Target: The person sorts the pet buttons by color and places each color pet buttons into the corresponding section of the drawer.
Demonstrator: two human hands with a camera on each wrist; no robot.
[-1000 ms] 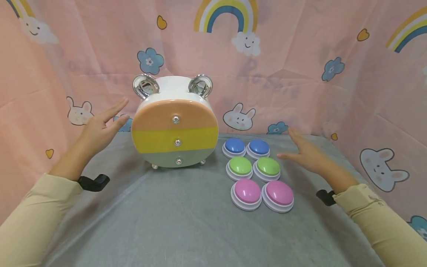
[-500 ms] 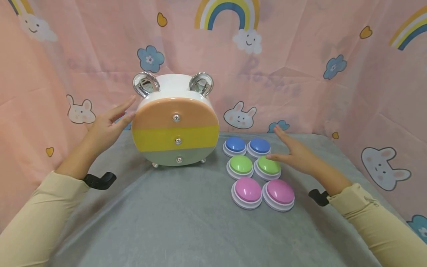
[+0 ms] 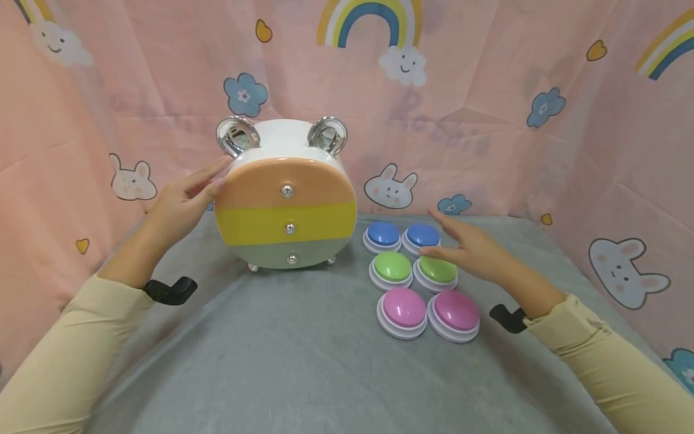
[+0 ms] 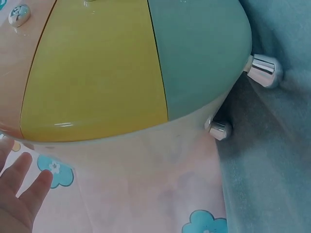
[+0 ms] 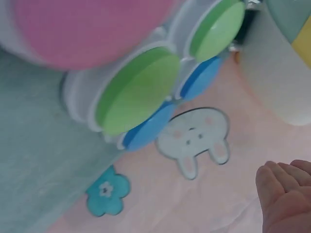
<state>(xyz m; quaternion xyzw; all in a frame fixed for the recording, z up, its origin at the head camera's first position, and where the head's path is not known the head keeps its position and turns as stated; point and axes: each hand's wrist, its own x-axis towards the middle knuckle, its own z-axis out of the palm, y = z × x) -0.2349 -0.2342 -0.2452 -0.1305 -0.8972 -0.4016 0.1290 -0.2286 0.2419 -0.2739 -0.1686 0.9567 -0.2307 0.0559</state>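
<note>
1. Two pink dome buttons (image 3: 403, 307) are set right of centre on the grey-covered worktop (image 3: 303, 355).
2. Just above, the rightmost of two green dome buttons (image 3: 393, 266) is partly hidden by the right grip (image 3: 473, 247), thumb and fingers parted, nothing grasped.
3. Behind, two blue dome buttons (image 3: 384, 233) are lined up.
4. At centre-left, the striped three-drawer cabinet (image 3: 320, 224) is flanked by the left grip (image 3: 179, 208), fingers extended, nothing grasped; contact cannot be told.

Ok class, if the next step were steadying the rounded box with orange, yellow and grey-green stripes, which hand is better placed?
Probably the left hand: its fingertips are at the side of the striped box, though contact is unclear. The right hand is near a glossy green domed button, farther away.
</note>
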